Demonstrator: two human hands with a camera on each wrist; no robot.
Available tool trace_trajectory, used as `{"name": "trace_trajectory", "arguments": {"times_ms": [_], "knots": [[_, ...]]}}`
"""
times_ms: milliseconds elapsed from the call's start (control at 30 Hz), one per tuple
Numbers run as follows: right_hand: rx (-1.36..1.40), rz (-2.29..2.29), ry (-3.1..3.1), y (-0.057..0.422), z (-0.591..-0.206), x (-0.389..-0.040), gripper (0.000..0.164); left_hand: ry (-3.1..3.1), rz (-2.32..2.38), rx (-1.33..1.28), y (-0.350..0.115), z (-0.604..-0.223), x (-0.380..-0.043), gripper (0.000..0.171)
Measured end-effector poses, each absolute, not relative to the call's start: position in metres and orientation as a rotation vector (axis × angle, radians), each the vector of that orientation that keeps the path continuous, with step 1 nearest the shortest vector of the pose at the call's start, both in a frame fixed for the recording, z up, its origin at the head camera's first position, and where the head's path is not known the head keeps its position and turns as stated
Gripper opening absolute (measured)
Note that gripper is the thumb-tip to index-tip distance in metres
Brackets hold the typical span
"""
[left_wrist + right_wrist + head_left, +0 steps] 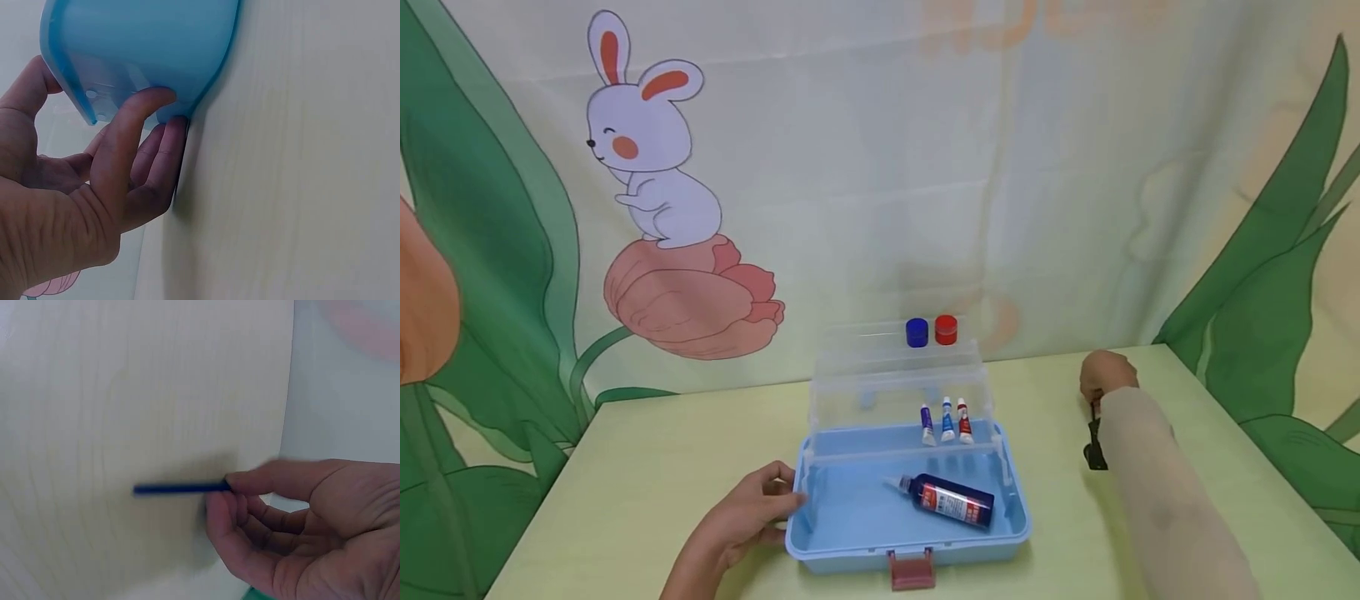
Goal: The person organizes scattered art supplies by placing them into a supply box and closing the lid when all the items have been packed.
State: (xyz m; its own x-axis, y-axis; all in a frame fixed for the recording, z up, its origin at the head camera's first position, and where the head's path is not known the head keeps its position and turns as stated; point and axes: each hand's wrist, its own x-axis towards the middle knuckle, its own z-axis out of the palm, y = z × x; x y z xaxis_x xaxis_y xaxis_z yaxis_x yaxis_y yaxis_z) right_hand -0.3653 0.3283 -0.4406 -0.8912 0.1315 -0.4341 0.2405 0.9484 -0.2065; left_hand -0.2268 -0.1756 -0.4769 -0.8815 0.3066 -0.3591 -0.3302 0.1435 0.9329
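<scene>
My left hand [748,508] grips the left end of a light blue storage box [842,533]. In the left wrist view, its thumb [134,119] presses the box's outer wall [144,44] while other fingers curl at the edge and underneath. At the far right of the table, my right hand [1103,375] pinches a thin dark blue stick [181,488] by one end, level in the right wrist view; its exact kind cannot be told. Inside the box lies a dark bottle [955,500] with a pointed nozzle. Three small paint tubes [947,419] sit on a clear tray.
The box's clear lid [857,354] stands raised at the back. A blue jar [917,332] and a red jar [946,329] are on an upper clear tier. A pink latch [912,569] hangs at the front. Behind the pale table [662,467] hangs a printed curtain [850,167].
</scene>
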Motion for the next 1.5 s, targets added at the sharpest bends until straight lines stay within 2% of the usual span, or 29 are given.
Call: {"name": "trace_trajectory", "arguments": {"times_ms": [100, 533, 733, 900, 1167, 1500], "knots": [[0.330, -0.480, 2.718, 0.327, -0.446, -0.363, 0.032, 1.965, 1.786, -0.031, -0.179, -0.476, -0.227, 0.031], [0.380, -0.670, 2.768, 0.331, -0.450, -0.354, 0.021, 1.954, 1.796, -0.014, -0.180, -0.478, -0.228, 0.031], [0.386, -0.756, 2.684, 0.348, -0.453, -0.355, 0.013, 1.917, 1.792, -0.013, -0.177, -0.480, -0.228, 0.030], [0.388, -0.816, 2.643, 0.363, -0.458, -0.350, 0.017, 1.926, 1.777, -0.015, -0.175, -0.480, -0.228, 0.032], [0.201, -0.862, 2.661, 0.364, -0.444, -0.352, 0.018, 1.931, 1.777, -0.026, -0.175, -0.480, -0.227, 0.032], [0.002, -0.978, 2.716, 0.334, -0.425, -0.347, 0.016, 1.952, 1.786, -0.035, -0.177, -0.477, -0.227, 0.032]]}}
